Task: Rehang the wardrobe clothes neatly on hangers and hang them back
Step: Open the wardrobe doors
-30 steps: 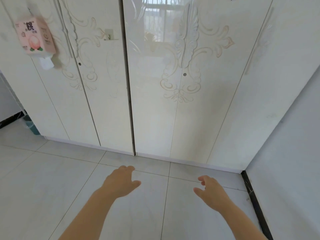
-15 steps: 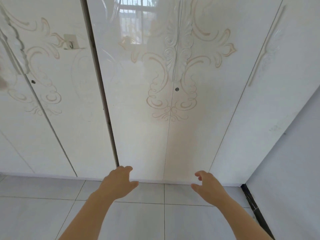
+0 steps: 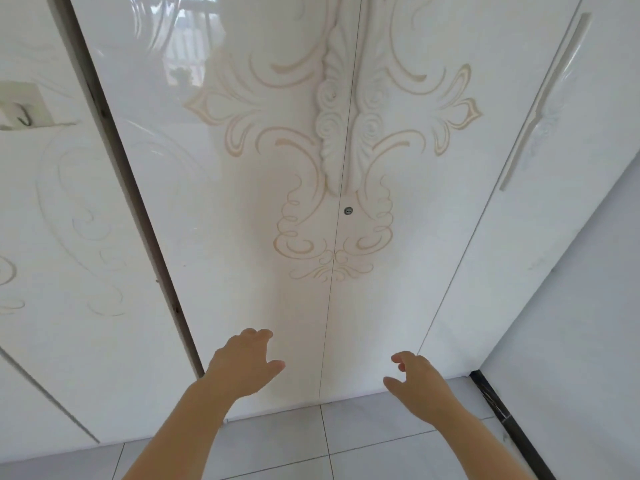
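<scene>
Low before the wardrobe [image 3: 242, 202], two bare hands are held forward, the left hand [image 3: 244, 367] and the right hand [image 3: 417, 386], well apart, one each side of the seam [image 3: 329, 306] between the two middle doors [image 3: 398, 271]. The fingers [image 3: 258, 336] of both are loosely spread and slightly curled, holding nothing; whether they touch the doors I cannot tell. Every door in view is shut, so the inside is hidden. One keyhole [image 3: 348, 211] sits by the seam, under raised scrollwork [image 3: 341, 133]. Right of the pair is a third door [image 3: 554, 202] with one long handle [image 3: 540, 109]. Left, past a dark upright gap [image 3: 138, 220], another door [image 3: 69, 237] bears one hook [image 3: 24, 114]. Below lies tiled floor [image 3: 277, 445]; a plain wall [image 3: 588, 306] with dark skirting [image 3: 509, 420] closes the right side.
</scene>
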Tool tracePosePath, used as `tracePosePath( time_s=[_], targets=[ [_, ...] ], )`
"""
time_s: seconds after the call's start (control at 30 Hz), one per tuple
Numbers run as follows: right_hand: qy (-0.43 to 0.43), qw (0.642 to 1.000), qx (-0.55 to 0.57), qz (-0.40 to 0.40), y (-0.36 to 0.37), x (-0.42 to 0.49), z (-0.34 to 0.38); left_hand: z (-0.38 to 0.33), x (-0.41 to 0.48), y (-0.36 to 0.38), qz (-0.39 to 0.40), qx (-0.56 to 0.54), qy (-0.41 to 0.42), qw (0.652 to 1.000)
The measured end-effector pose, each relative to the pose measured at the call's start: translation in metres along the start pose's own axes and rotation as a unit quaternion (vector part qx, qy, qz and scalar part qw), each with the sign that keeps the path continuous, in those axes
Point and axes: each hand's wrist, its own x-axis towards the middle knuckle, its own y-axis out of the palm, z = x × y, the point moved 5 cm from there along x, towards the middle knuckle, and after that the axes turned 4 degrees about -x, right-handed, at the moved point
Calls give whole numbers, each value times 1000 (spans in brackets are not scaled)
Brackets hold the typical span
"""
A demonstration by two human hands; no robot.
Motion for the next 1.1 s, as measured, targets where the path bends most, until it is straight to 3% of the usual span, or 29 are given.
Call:
tracePosePath(
  time_s=[0.27,0.57,0.9,1.1],
  targets=[
    [-29,999,-1,-25,-30,74,27,-7,63,-35,-25,26,11,999],
    [-75,992,15,-99,-108,136,72,-49,110,-114,-165,33,96,981],
    [-117,955,56,-268,-230,173,152,-120,144,-239,-342,17,279,897],
    [-148,893,118,-409,-294,172,203,-154,160,-301,-450,87,375,806]
  ],
)
